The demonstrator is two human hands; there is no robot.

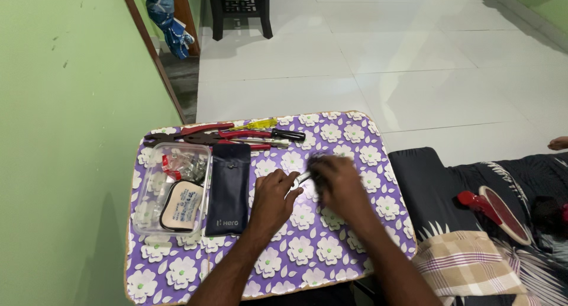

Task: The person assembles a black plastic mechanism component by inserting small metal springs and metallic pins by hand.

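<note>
At nine o'clock on the small table (331, 253), covered in a purple cloth with white flowers, sits a clear plastic box (170, 190) holding small metal parts and a cream oval pad. Just to its right lies a dark blue pouch (229, 187). At twelve o'clock, along the far edge, rest red-handled pliers (201, 134) and screwdrivers (266, 134), close together. Near the table's centre the left hand (273, 200) is clenched around a small silvery metal tool (302, 178), whose tip pokes out toward one o'clock. The right hand (338, 184) is blurred, touching that tool's tip; whether it grasps it I cannot tell. At three o'clock, off the table, lies a red hand fan (494, 208) on patterned fabric.
</note>
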